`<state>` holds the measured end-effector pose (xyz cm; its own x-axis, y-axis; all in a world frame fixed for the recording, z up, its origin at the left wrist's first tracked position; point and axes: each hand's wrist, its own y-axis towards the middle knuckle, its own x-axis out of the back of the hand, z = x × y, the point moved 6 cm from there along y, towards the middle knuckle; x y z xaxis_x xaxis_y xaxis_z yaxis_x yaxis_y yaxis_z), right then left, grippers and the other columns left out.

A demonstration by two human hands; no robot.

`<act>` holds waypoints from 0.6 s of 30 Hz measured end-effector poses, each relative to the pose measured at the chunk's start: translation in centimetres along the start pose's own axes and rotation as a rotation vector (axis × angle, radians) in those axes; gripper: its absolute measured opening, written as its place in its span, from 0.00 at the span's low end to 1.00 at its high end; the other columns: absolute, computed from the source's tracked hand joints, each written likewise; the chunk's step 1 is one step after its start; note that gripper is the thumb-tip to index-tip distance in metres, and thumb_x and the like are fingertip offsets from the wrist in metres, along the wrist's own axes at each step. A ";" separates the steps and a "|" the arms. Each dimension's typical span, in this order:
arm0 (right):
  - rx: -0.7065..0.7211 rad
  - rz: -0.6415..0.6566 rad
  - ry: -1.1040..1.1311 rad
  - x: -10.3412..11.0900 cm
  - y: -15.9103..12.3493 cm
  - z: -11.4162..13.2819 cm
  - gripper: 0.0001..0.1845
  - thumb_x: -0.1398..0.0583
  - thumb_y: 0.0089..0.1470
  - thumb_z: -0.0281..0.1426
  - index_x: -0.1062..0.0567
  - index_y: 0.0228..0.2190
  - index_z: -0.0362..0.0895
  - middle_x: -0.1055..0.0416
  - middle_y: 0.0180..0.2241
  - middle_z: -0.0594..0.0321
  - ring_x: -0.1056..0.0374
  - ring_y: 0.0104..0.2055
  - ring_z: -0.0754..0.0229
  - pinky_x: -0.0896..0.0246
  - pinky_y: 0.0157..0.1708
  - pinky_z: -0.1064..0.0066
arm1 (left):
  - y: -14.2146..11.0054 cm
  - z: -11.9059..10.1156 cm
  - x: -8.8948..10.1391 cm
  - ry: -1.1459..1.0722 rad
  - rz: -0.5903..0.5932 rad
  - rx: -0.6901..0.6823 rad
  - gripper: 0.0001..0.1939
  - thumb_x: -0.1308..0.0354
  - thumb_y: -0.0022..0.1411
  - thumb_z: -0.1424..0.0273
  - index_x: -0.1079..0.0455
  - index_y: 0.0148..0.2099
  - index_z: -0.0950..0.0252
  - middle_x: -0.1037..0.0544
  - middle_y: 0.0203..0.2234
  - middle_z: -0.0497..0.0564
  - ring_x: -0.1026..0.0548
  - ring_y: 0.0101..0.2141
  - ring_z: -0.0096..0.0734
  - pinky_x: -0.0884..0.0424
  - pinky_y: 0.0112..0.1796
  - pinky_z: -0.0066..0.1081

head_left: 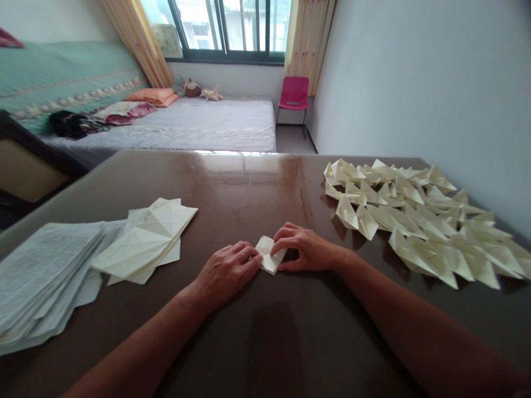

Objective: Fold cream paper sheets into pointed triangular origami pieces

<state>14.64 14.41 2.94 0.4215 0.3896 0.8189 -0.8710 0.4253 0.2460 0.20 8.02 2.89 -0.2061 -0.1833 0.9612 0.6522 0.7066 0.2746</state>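
A small folded piece of cream paper (267, 262) lies on the brown table between my hands. My left hand (230, 269) grips its left corner, thumb and fingers closed together at the edge. From the other side my right hand (302, 247) pinches the paper, with its fingers on top and the thumb low at the right edge. Fingers cover parts of both ends, so the full fold is hidden. To the left lies a small stack of creased cream sheets (149, 239). Rows of folded paper pieces (415, 213) with pointed tips stand at the right.
A thick pile of printed sheets (43, 271) sits at the table's left edge. The glossy brown table (249, 188) reaches toward a bed (224, 121). A pink chair (294, 93) stands by the window, and a white wall (415, 83) borders the right side.
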 end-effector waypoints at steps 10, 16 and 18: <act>0.021 0.032 0.004 0.0 -0.2 -0.6 0.12 0.40 0.54 0.28 0.21 0.39 0.52 0.27 0.37 0.64 0.35 0.41 0.62 0.38 0.44 0.69 | 0.1 0.0 -0.1 -0.025 0.058 0.030 0.12 0.54 0.69 0.69 0.29 0.44 0.62 0.26 0.35 0.50 0.31 0.37 0.29 0.32 0.35 0.27; -0.080 0.007 0.043 -0.2 -0.1 -1.4 0.12 0.45 0.61 0.36 0.22 0.36 0.47 0.26 0.36 0.63 0.34 0.39 0.63 0.40 0.41 0.71 | -0.2 1.4 -0.6 -0.164 0.084 0.283 0.13 0.55 0.69 0.64 0.29 0.39 0.59 0.26 0.35 0.48 0.31 0.38 0.29 0.33 0.36 0.26; -0.150 -0.021 -0.021 -0.5 0.1 -1.5 0.13 0.46 0.62 0.36 0.24 0.34 0.45 0.27 0.34 0.62 0.34 0.38 0.62 0.41 0.39 0.71 | -0.2 1.8 -0.9 -0.211 0.086 0.365 0.14 0.56 0.69 0.63 0.30 0.39 0.59 0.25 0.35 0.47 0.31 0.39 0.29 0.34 0.38 0.26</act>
<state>14.71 15.48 1.80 0.4329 0.3628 0.8252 -0.8138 0.5510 0.1847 -1.04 9.31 1.94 -0.3315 0.0042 0.9434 0.3804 0.9157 0.1295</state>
